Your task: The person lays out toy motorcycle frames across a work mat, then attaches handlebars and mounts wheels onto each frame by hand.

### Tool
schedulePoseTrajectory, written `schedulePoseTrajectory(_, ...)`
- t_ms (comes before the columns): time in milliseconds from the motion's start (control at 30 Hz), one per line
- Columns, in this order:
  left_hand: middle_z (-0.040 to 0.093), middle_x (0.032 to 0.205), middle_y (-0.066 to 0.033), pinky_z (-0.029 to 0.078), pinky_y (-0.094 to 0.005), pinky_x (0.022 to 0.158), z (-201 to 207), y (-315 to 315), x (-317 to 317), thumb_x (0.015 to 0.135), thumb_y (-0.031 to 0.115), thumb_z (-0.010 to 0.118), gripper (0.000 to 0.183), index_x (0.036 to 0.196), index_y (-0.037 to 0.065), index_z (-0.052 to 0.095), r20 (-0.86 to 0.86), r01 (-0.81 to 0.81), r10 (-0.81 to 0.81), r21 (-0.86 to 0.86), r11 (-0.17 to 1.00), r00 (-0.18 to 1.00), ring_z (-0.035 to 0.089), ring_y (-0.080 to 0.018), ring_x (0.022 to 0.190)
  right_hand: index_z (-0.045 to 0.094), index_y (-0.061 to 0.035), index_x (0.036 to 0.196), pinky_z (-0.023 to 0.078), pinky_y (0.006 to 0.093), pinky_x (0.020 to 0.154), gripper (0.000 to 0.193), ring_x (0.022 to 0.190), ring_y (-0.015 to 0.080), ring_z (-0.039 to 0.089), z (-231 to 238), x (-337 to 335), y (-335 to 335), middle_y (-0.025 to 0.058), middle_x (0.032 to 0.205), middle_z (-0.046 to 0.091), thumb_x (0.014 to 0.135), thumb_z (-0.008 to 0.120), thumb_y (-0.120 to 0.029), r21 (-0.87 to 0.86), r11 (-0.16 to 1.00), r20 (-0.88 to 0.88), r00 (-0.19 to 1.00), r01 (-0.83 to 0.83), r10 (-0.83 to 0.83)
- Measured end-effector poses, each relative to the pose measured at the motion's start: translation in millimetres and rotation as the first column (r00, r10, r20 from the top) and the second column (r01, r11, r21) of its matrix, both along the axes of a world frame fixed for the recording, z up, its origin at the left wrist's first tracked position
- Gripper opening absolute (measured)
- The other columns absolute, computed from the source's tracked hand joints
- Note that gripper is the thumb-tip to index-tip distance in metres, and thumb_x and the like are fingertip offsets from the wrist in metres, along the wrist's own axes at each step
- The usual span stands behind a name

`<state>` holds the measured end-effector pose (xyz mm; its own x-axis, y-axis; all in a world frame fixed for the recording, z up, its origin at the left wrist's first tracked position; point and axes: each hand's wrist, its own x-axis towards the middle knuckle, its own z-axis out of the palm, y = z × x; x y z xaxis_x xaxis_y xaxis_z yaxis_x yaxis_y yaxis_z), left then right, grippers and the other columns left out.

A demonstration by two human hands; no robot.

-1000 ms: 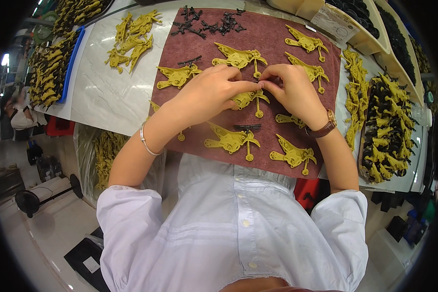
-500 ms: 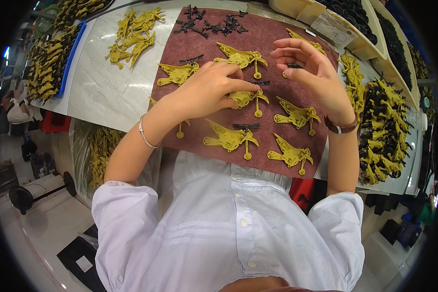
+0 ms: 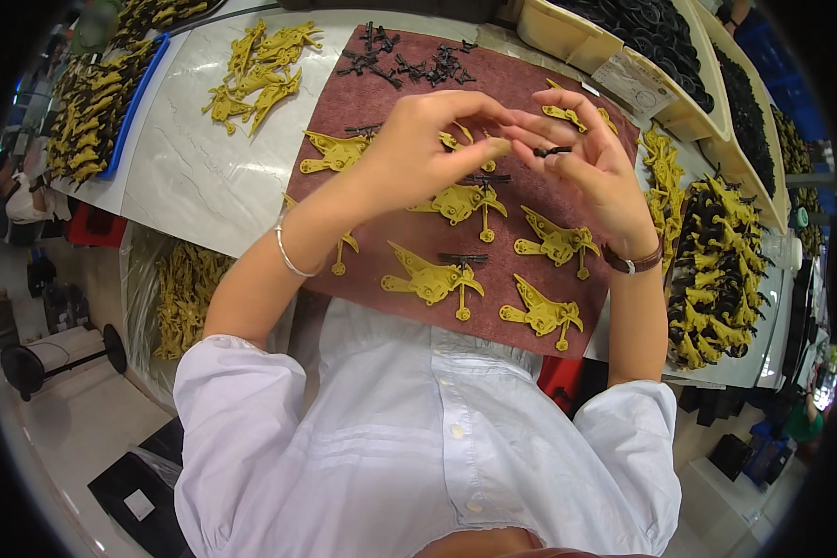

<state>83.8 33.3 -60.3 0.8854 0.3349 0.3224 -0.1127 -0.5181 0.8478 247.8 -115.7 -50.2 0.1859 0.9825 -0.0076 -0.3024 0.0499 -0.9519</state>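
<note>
My right hand (image 3: 597, 177) is raised over the right side of the cloth, fingers curled around a small black plastic part (image 3: 553, 151) that pokes out between thumb and fingers. My left hand (image 3: 437, 139) reaches across to it, fingertips at the right hand's fingertips, thumb and forefinger apart with nothing visible between them. Below the left hand, a yellow plastic piece with a beak-like tip (image 3: 458, 203) lies with a black part (image 3: 490, 179) across its top. Nearer me, another yellow piece (image 3: 428, 279) also carries a black part (image 3: 462, 259). Two bare yellow pieces lie right, one a yellow piece (image 3: 556, 240).
Loose black parts (image 3: 445, 65) lie at the far side of the maroon cloth (image 3: 521, 270). Yellow pieces (image 3: 268, 70) are heaped on the table at left. A blue-edged tray (image 3: 139, 112), stacked yellow-and-black assemblies (image 3: 721, 270) and a cream bin (image 3: 577, 42) stand around.
My left hand has lifted off the middle yellow piece and moved up and right to meet my right hand's fingers. The right hand still holds its black part. The view has shifted slightly.
</note>
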Motion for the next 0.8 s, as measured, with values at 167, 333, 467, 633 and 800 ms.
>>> schedulePoseTrajectory(167,0.069,0.099,-0.0085,0.052,-0.0271,0.072,9.6,-13.5,9.3,0.086,0.014,0.068,0.025,0.108,0.003,0.067,0.034,0.031,-0.033,0.058,0.998,0.999,0.067,-0.0147,0.087,0.033,-0.0056,0.137,0.050,0.0280,0.094,0.050,0.110,0.0137,0.057,3.1,-7.4,-4.4,0.0146,0.131,0.051,0.090,0.043,0.007,-0.042,0.998,0.046,0.998,-0.041,0.043)
schedulePoseTrajectory(333,0.068,0.095,-0.0076,0.054,-0.0274,0.076,5.5,-12.9,11.2,0.084,0.015,0.072,0.029,0.106,-0.001,0.063,-0.052,0.032,-0.050,-0.308,0.951,0.997,0.066,-0.0134,0.087,0.038,-0.0052,0.135,0.054,0.0250,0.083,0.044,0.101,0.0102,0.060,10.1,-15.0,-0.4,0.0114,0.127,0.055,0.093,0.050,0.001,-0.084,0.996,0.125,0.992,0.030,-0.019)
schedulePoseTrajectory(467,0.067,0.092,-0.0058,0.054,-0.0270,0.078,8.4,-6.5,8.2,0.082,0.013,0.074,0.034,0.109,0.000,0.059,-0.119,-0.032,-0.025,-0.454,0.891,0.993,0.066,-0.0133,0.088,0.058,-0.0023,0.120,0.052,0.0229,0.074,0.029,0.092,0.0093,0.063,-3.4,-3.0,2.6,0.0064,0.106,0.066,0.092,0.062,-0.008,-0.201,0.969,0.372,0.926,0.146,-0.062)
schedulePoseTrajectory(633,0.069,0.099,-0.0132,0.054,-0.0345,0.080,-2.7,35.1,5.0,0.072,0.007,0.077,0.041,0.109,0.002,0.059,-0.088,0.008,0.016,0.265,0.964,0.996,0.067,-0.0251,0.093,0.070,-0.0014,0.104,0.050,0.0231,0.071,0.019,0.080,0.0083,0.064,-24.1,20.4,26.9,0.0034,0.090,0.071,0.088,0.067,-0.010,-0.059,0.977,0.656,0.746,0.205,-0.117)
schedulePoseTrajectory(800,0.068,0.101,-0.0141,0.053,-0.0405,0.084,-18.0,47.5,2.7,0.068,0.006,0.078,0.040,0.105,0.002,0.060,-0.279,0.139,-0.050,0.310,0.940,0.959,0.065,-0.0328,0.099,0.072,-0.0029,0.101,0.050,0.0262,0.072,0.020,0.078,0.0090,0.062,-39.4,31.7,63.7,0.0047,0.082,0.071,0.085,0.069,-0.014,-0.140,0.986,0.704,0.709,0.085,0.039)
